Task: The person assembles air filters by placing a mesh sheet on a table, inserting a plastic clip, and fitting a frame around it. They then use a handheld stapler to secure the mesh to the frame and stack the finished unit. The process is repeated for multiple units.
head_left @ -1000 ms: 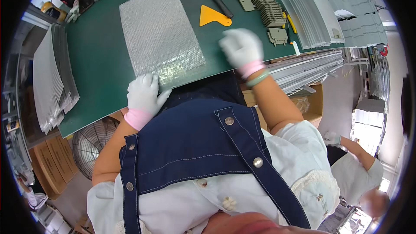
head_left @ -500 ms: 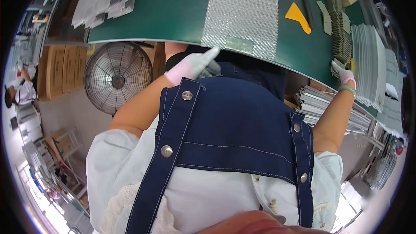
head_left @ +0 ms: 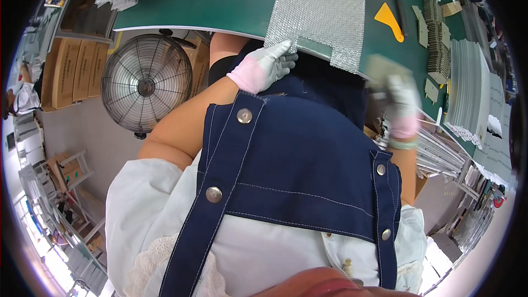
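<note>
A silvery sheet of bubble wrap (head_left: 316,8) lies on the green table, its near edge cut with a rectangular notch and hanging slightly over the front. My left hand (head_left: 266,66), in a white glove with a pink cuff, is at the sheet's near left corner. Its thumb lies along the corner and the other fingers curl below. My right hand (head_left: 404,102), gloved alike, is smeared by motion near the table's front edge. In it is a flat grey-beige piece (head_left: 389,70), too blurred to tell whether single or stacked.
Right of the sheet lie a yellow scraper (head_left: 389,22) and a black-handled tool (head_left: 401,14). Beyond stand a row of grey-beige plates (head_left: 437,44) and a stack of pale panels (head_left: 467,93). A floor fan (head_left: 146,85) and cartons (head_left: 69,71) are at left.
My right hand has come left from the row of plates, bringing a grey-beige piece. The left hand has shifted slightly right and rests on the sheet's corner. The view has shifted a little.
</note>
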Demonstrator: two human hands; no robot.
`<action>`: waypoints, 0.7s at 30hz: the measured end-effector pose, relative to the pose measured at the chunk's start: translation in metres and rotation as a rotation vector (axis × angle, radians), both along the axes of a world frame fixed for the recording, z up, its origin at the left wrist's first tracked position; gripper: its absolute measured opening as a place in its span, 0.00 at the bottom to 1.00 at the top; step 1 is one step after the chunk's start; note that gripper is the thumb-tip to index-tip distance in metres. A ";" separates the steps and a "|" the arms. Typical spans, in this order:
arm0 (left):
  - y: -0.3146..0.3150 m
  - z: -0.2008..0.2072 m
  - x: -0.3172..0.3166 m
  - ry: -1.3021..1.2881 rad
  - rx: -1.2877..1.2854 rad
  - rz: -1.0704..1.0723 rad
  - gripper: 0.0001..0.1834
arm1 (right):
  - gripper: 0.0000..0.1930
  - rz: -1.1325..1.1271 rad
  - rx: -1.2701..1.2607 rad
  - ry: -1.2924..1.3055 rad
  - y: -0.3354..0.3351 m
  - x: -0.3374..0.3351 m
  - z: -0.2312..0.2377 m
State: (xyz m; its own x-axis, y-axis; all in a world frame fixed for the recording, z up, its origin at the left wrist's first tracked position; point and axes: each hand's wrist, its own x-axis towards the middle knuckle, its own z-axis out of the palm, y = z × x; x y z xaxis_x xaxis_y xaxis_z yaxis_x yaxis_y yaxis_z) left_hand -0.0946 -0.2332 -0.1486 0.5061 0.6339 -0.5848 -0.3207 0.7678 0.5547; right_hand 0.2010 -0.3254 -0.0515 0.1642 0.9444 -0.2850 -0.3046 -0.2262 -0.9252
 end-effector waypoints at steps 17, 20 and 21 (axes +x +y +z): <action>-0.015 -0.010 0.006 -0.106 0.189 0.122 0.19 | 0.17 0.093 -0.230 0.387 0.014 -0.098 -0.097; -0.016 -0.003 0.006 -0.104 0.166 0.111 0.16 | 0.16 0.115 -0.217 0.410 0.014 -0.098 -0.093; -0.016 -0.003 0.007 -0.096 0.155 0.119 0.16 | 0.16 0.117 -0.211 0.417 0.015 -0.098 -0.094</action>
